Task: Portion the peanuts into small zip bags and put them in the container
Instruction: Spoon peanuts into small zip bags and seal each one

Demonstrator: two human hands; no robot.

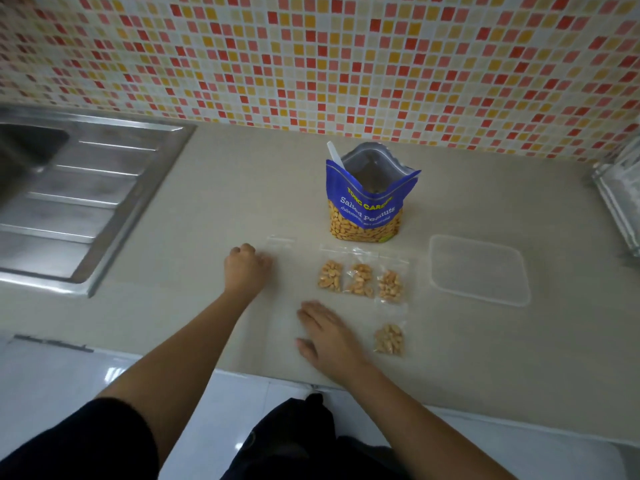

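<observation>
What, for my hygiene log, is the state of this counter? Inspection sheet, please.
Surface: beige counter, no spills seen.
Job's things: open peanut bag upright, white utensil handle inside; four filled zip bags lying outside the clear container; empty zip bag by left hand.
Clutter: nothing seen.
Hands: left hand curled at the empty zip bag, grip unclear; right hand flat on counter.
Cables: nothing seen.
Surroundings: steel sink left, mosaic tile wall behind, clear object at right edge.
</observation>
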